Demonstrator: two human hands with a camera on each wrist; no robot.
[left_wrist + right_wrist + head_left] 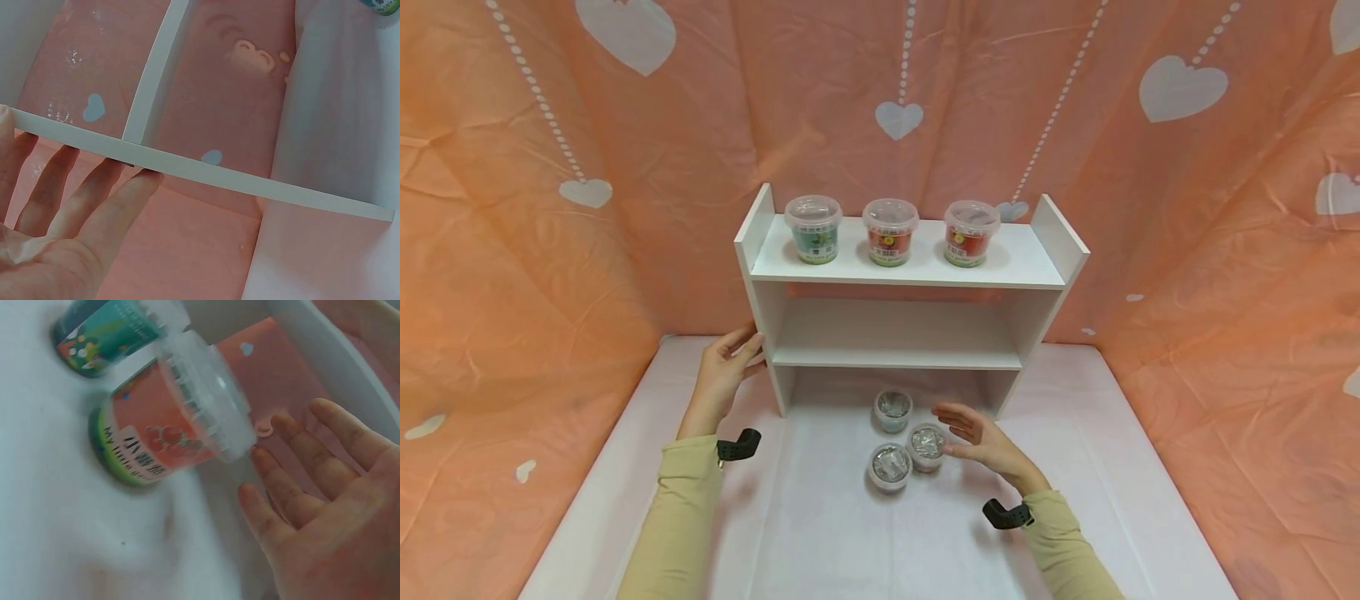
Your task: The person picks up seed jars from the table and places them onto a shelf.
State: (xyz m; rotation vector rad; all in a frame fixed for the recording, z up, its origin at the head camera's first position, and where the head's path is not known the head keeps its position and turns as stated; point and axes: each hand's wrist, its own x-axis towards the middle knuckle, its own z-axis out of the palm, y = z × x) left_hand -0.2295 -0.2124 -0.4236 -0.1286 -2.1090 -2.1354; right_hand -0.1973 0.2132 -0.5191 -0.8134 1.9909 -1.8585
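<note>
A white shelf unit (895,327) stands on the table. My left hand (727,367) is at its left side panel, and in the left wrist view its straight fingertips (149,178) touch the outer side of the board. Three small lidded cups stand in front of the shelf: a front one (889,467), one right of it (927,443) and a back one (892,410). My right hand (988,446) is spread beside the right one, holding nothing. In the right wrist view a red cup (159,428) with a tomato picture and a green cup (103,337) show.
On the top board stand a green cup (815,231) and two red cups, one in the middle (890,233) and one on the right (970,235). An orange curtain (820,100) with white hearts surrounds the table (827,542).
</note>
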